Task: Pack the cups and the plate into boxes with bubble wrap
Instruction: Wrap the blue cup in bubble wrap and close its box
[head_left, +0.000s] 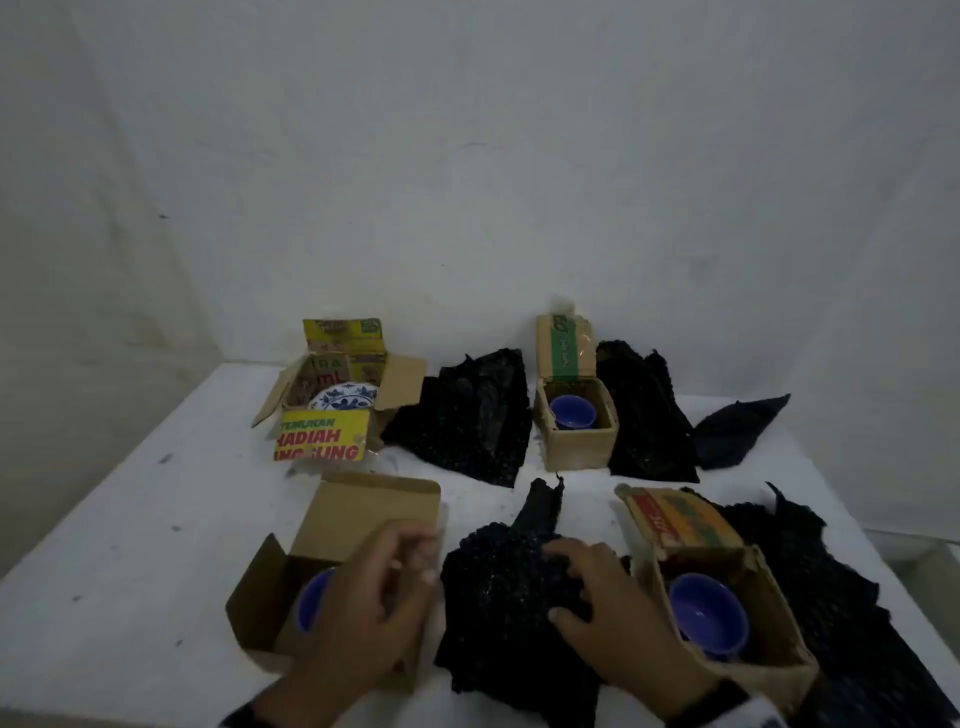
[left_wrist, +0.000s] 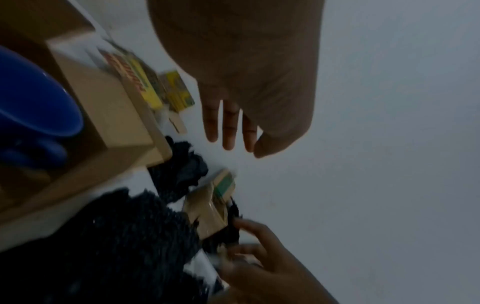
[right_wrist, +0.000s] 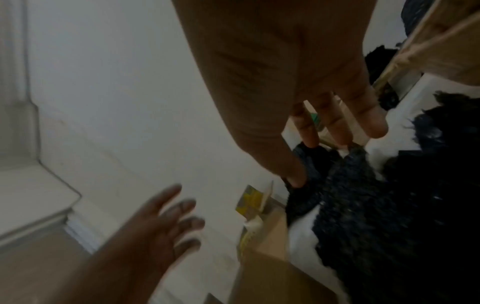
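My left hand (head_left: 415, 561) hovers over the near-left cardboard box (head_left: 363, 509), fingers loose and blurred, holding nothing; a blue cup (head_left: 311, 597) sits inside. The right wrist view shows the left hand (right_wrist: 168, 222) with fingers spread. My right hand (head_left: 566, 571) rests its straight fingers (right_wrist: 374, 125) on a black bubble wrap sheet (head_left: 498, 597) lying between the two near boxes. The near-right box (head_left: 779, 639) holds a blue cup (head_left: 706, 613). At the back, a printed box (head_left: 322, 436) holds a blue-and-white plate (head_left: 343, 397), and a small box (head_left: 579, 444) holds a third blue cup (head_left: 573, 410).
More black bubble wrap sheets lie on the white table (head_left: 156, 519): one (head_left: 467, 421) between the far boxes, one (head_left: 644, 415) right of the far-right box, one (head_left: 831, 571) under and behind the near-right box. A white wall stands close behind the table.
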